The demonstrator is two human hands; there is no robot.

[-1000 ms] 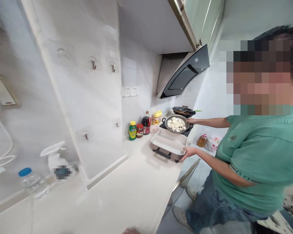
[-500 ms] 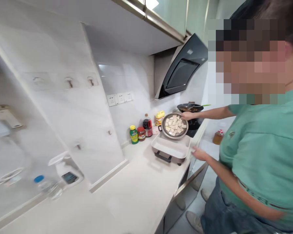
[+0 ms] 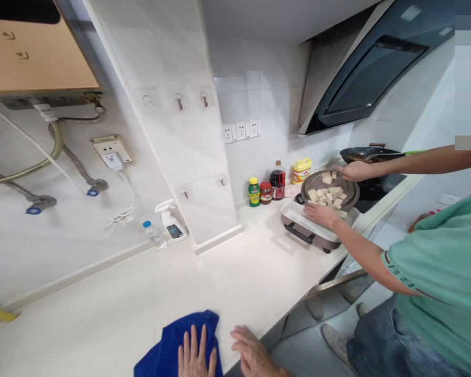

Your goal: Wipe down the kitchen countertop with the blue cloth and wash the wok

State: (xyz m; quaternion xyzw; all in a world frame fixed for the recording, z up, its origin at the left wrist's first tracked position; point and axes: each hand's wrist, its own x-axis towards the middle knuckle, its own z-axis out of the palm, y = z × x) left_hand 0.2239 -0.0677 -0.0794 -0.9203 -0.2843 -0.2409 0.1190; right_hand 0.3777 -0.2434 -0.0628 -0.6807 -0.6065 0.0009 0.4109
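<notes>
A blue cloth [image 3: 172, 343] lies on the white countertop [image 3: 235, 277] at the bottom of the view. My left hand [image 3: 196, 356] rests flat on top of it with the fingers stretched and spread. Just to the right, at the counter's front edge, is my right hand [image 3: 253, 353]. Its fingers are loosely bent and apart, with nothing visible in them. A narrow strip of bare counter separates it from the cloth.
A co-worker at right tips a steamer pan [image 3: 320, 180] of pale cut pieces over an electric cooker [image 3: 314, 235], one hand [image 3: 322, 214] at the pieces. Seasoning bottles [image 3: 266, 191], a spray bottle [image 3: 172, 222] and a plastic bottle [image 3: 155, 235] line the wall. A wok [image 3: 361, 153] sits behind.
My view has swung left and down, bringing both my hands and the blue cloth into sight. The co-worker has tilted the pan lower and moved a hand to the pale pieces.
</notes>
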